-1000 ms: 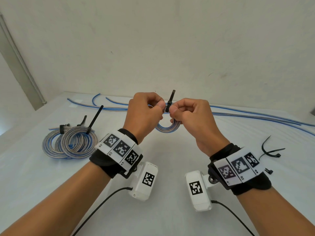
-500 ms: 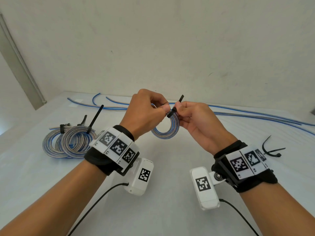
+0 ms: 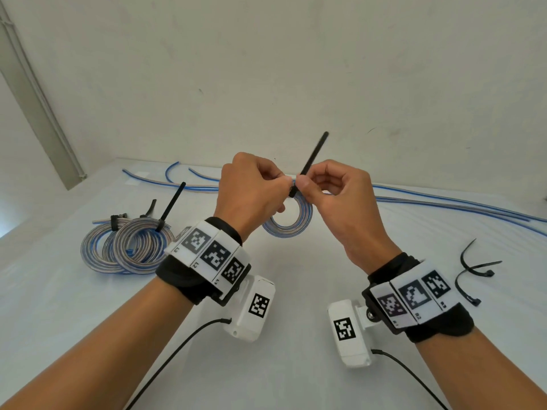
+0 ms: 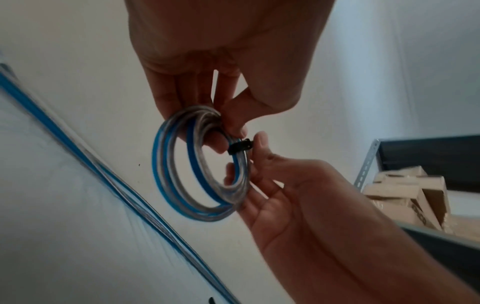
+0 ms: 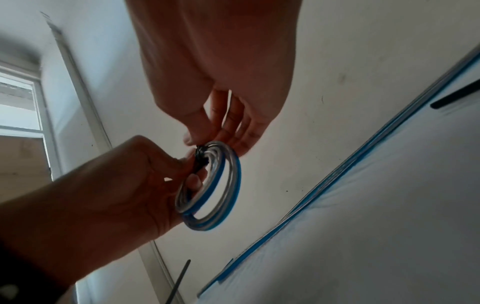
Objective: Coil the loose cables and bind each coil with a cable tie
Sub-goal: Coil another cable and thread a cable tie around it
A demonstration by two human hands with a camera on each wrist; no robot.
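Above white table (image 3: 281, 291), left hand (image 3: 251, 193) grips coil (image 3: 296, 223); right hand (image 3: 340, 199) pinches cable tie (image 3: 310, 156).

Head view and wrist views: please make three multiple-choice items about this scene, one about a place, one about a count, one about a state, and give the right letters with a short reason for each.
1. Where do the finished coils lie on the table?
A. On the person's left
B. On the person's right
C. Under the wrists

2. How many spare cable ties lie on the table to the right?
A. None
B. Two
C. Five

3. In what state is the cable tie on the held coil?
A. Lying flat on the table
B. Looped around the coil, its tail sticking up
C. Cut in two pieces

Answers:
1. A: the bound coils rest left of the left hand.
2. B: two curved black ties show beside the right wrist.
3. B: the left wrist view shows the band around the coil, and the right hand pinches its tail.
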